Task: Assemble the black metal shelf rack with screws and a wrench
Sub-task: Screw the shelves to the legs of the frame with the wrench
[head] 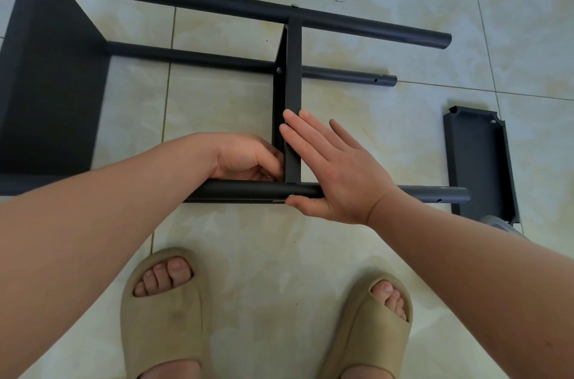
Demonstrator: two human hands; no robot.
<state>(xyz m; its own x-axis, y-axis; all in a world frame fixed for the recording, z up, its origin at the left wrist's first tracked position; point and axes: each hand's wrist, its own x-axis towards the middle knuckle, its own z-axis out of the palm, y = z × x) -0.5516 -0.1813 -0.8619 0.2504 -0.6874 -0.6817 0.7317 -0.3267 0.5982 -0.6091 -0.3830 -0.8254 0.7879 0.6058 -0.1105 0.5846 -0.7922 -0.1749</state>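
While the black rack (217, 2) lies on its side on the tiled floor, the person works at the corner where the middle shelf (293, 83) meets the near pole (248, 189). The right hand (335, 167) is spread flat, with its fingers straight along the shelf's edge and its thumb against the pole, steadying the joint. The left hand (245, 158) is curled in behind that corner; whether it pinches a screw I cannot tell. Fastening this joint looks to be the step. Next the screw needs seating squarely and tightening, though no wrench is in sight. A spare shelf (475, 158) waits near the pole ends.
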